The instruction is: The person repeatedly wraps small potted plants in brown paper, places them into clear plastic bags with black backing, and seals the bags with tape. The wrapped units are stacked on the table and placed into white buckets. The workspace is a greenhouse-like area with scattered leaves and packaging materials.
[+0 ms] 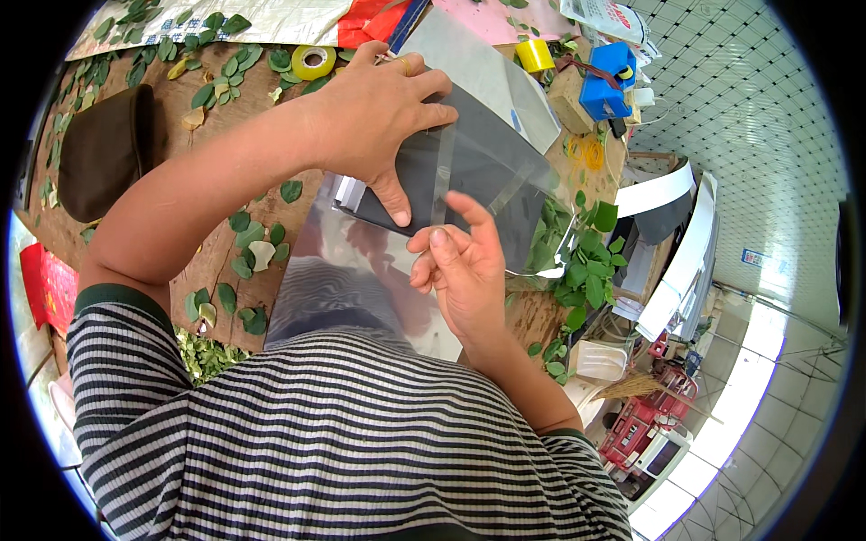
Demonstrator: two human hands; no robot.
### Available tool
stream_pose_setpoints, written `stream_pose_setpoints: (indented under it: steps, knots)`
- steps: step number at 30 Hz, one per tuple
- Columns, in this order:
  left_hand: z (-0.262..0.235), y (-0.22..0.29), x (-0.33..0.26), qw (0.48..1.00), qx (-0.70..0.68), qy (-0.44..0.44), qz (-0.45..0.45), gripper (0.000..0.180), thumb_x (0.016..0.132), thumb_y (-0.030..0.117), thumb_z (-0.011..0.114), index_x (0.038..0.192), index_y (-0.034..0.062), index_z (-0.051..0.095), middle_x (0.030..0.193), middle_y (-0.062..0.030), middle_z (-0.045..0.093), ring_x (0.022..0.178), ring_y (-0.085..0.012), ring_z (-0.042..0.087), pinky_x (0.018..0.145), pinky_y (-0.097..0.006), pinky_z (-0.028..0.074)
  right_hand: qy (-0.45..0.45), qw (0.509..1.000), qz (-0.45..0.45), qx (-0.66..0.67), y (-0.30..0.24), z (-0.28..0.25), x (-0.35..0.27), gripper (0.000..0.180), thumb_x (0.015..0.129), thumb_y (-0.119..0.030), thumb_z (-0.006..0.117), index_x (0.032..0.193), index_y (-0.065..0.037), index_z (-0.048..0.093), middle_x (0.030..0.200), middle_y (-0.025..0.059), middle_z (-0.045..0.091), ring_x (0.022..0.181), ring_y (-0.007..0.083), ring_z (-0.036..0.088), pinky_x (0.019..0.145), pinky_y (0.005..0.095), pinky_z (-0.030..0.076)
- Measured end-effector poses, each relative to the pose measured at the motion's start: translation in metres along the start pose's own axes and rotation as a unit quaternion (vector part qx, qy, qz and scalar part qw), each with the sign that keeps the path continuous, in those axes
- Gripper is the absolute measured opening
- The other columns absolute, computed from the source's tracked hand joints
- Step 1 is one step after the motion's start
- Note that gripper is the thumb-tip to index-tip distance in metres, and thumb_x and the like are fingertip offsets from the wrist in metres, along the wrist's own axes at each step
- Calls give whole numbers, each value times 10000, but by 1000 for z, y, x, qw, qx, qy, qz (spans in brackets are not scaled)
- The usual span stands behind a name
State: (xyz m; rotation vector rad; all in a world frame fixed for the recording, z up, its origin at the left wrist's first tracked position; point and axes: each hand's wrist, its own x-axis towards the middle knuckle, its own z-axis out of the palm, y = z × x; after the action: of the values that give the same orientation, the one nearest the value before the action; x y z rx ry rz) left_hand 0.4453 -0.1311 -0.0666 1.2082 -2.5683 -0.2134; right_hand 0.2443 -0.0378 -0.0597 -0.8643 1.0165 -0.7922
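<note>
A dark grey wrapping sheet (487,135) lies folded around a bunch of leafy green stems (586,266), whose leaves stick out at the right end. Two clear tape strips (443,173) run across the dark sheet. My left hand (383,126) presses on the sheet's left part, fingers spread and thumb stretched toward me. Just nearer to me, my right hand (465,275) hovers by the sheet's near edge. Its thumb is pressed to the curled fingers while the index finger points up; whatever is pinched there does not show. Under the bundle lies shiny clear film (352,279).
A yellow tape roll (313,63) sits beyond my left hand; another yellow roll (534,56) stands near a blue tape dispenser (607,83) at back right. Loose leaves (257,239) scatter over the wooden table (203,158). A dark brown pouch-like item (106,153) lies far left.
</note>
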Motion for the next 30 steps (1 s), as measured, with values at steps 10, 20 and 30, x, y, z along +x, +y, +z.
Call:
stream_pose_setpoints:
  steps: [10, 20, 30]
  knots:
    - [-6, 5, 0, 1000, 12, -10, -4, 1049, 321, 578, 764, 1212, 86, 505, 1192, -41, 449, 1065, -229, 439, 908, -392, 336, -8, 996, 91, 4, 7, 4, -4, 195, 911, -129, 496, 1057, -5, 534, 889, 125, 620, 708, 172, 635, 585, 251, 509]
    - [-8, -11, 8, 996, 14, -75, 48, 913, 555, 653, 679, 1231, 72, 482, 1224, -120, 439, 1068, -287, 435, 836, -442, 380, -38, 966, 80, -243, 88, -30, 13, 289, 897, -142, 505, 1128, 32, 503, 812, 96, 640, 674, 127, 616, 611, 246, 485]
    - [-21, 0, 9, 998, -62, -30, -5, 1112, 303, 568, 775, 1223, 28, 460, 1192, -120, 430, 1095, -296, 406, 975, -431, 263, -194, 935, -83, -284, -151, -88, 60, 390, 879, -195, 539, 1210, 0, 472, 993, 81, 636, 908, 145, 597, 780, 286, 455]
